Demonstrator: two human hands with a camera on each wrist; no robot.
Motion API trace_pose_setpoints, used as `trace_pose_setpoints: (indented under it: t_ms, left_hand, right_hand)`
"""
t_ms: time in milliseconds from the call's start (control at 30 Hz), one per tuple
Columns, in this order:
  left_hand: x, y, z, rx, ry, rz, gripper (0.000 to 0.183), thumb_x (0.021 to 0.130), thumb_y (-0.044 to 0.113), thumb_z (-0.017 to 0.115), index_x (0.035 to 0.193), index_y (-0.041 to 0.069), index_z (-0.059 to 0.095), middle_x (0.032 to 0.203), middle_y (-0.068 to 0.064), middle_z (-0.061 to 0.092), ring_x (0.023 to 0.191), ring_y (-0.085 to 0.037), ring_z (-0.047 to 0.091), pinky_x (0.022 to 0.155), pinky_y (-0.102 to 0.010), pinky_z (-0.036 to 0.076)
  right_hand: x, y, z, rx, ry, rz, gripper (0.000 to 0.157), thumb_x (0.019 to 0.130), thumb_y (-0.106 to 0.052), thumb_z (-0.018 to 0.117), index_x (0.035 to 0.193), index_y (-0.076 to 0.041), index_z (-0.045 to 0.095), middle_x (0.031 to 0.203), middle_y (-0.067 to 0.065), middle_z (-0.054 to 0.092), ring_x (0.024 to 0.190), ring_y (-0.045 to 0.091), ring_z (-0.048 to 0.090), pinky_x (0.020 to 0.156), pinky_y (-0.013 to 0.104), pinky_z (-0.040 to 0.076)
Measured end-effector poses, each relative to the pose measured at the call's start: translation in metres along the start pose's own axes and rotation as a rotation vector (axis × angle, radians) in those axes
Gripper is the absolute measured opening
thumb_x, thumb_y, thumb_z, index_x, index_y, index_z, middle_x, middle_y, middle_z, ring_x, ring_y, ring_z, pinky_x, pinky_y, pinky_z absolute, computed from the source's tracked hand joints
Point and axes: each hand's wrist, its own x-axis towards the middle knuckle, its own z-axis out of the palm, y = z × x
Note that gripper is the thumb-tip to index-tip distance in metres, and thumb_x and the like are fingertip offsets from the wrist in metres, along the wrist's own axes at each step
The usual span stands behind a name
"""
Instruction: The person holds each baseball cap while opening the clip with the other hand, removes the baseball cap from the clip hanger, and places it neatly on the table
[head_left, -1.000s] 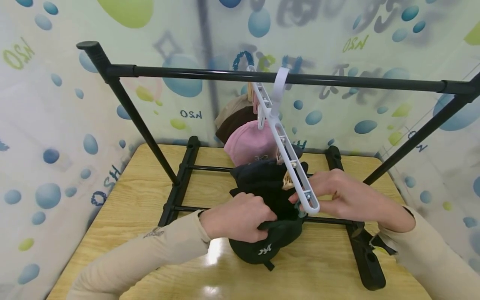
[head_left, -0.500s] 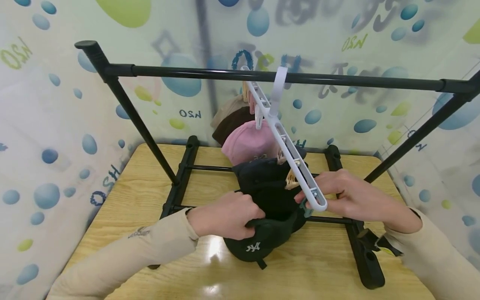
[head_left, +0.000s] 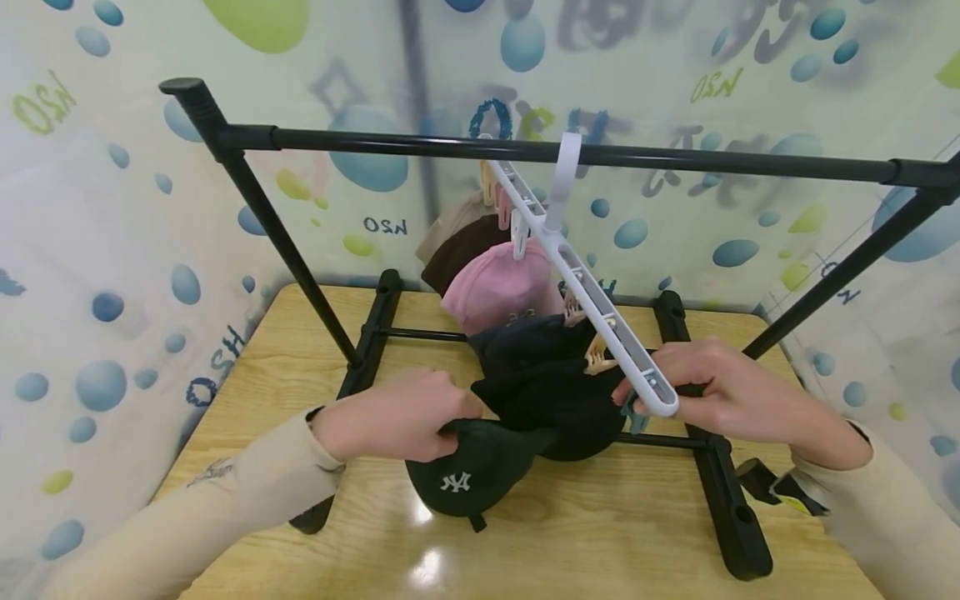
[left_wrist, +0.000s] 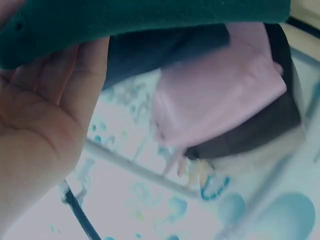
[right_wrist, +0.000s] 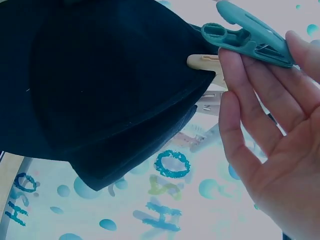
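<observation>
My left hand (head_left: 412,417) grips the brim of a dark green cap (head_left: 480,471) with a white logo, held above the table, left of the hanger's front end. In the left wrist view the green cap (left_wrist: 150,20) crosses the top, over the fingers. My right hand (head_left: 697,387) pinches a teal clothespin (right_wrist: 250,37) at the near end of a white clip hanger (head_left: 600,312). No cloth shows in that clothespin. Beside it a black cap (head_left: 570,408) hangs from a cream clothespin (head_left: 598,357).
Behind hang a navy cap (head_left: 525,342), a pink cap (head_left: 498,287), a dark brown cap (head_left: 461,254) and a beige cap (head_left: 450,223). The hanger hooks over the rail (head_left: 375,146) of a black rack standing on a wooden table (head_left: 600,533).
My left hand has moved left with the green cap, away from the teal clothespin and the black cap. The hanger's near end and my right hand have shifted a little right.
</observation>
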Motion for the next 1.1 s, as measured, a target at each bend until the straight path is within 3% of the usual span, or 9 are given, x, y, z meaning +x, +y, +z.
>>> trace_pose_setpoints:
  t_ms: [267, 433, 767, 967, 1100]
  left_hand:
    - [-0.036, -0.008, -0.023, 0.074, 0.082, -0.089, 0.032, 0.076, -0.005, 0.066, 0.067, 0.020, 0.047, 0.059, 0.012, 0.031, 0.053, -0.005, 0.033, 0.048, -0.024, 0.026]
    - [-0.050, -0.013, -0.033, 0.104, 0.121, -0.118, 0.033, 0.076, -0.006, 0.066, 0.068, 0.019, 0.045, 0.059, 0.012, 0.025, 0.052, -0.004, 0.028, 0.048, -0.023, 0.024]
    - [-0.066, -0.040, -0.043, 0.058, 0.166, -0.191, 0.024, 0.080, -0.011, 0.062, 0.080, 0.013, 0.058, 0.058, 0.010, 0.031, 0.052, -0.005, 0.032, 0.050, -0.025, 0.029]
    - [-0.072, -0.060, -0.043, 0.005, 0.194, -0.300, 0.021, 0.084, -0.008, 0.060, 0.079, 0.011, 0.055, 0.059, 0.006, 0.037, 0.052, -0.009, 0.037, 0.054, -0.029, 0.033]
    - [-0.075, -0.073, -0.041, -0.035, 0.253, -0.362, 0.021, 0.085, -0.006, 0.062, 0.076, 0.010, 0.052, 0.060, 0.004, 0.034, 0.053, -0.012, 0.037, 0.057, -0.032, 0.033]
  right_hand:
    - [-0.009, 0.004, -0.001, -0.007, -0.012, -0.004, 0.040, 0.077, 0.004, 0.075, 0.108, -0.020, 0.069, 0.102, -0.005, 0.069, 0.077, 0.008, 0.058, 0.063, 0.023, 0.045]
    - [-0.014, 0.006, -0.001, -0.016, -0.017, 0.010, 0.044, 0.073, -0.001, 0.081, 0.111, -0.016, 0.067, 0.104, -0.004, 0.068, 0.084, 0.012, 0.061, 0.069, 0.025, 0.047]
    - [-0.020, 0.011, -0.003, -0.037, 0.036, 0.024, 0.053, 0.067, 0.007, 0.081, 0.111, -0.019, 0.065, 0.101, -0.005, 0.069, 0.074, 0.007, 0.057, 0.061, 0.023, 0.044]
    - [-0.022, 0.011, -0.005, -0.041, 0.059, 0.044, 0.053, 0.067, 0.008, 0.080, 0.111, -0.018, 0.064, 0.101, -0.005, 0.069, 0.074, 0.007, 0.056, 0.061, 0.025, 0.044]
    - [-0.023, 0.010, -0.007, -0.052, 0.057, 0.066, 0.052, 0.068, 0.007, 0.080, 0.111, -0.018, 0.064, 0.102, -0.006, 0.068, 0.075, 0.007, 0.057, 0.063, 0.026, 0.045]
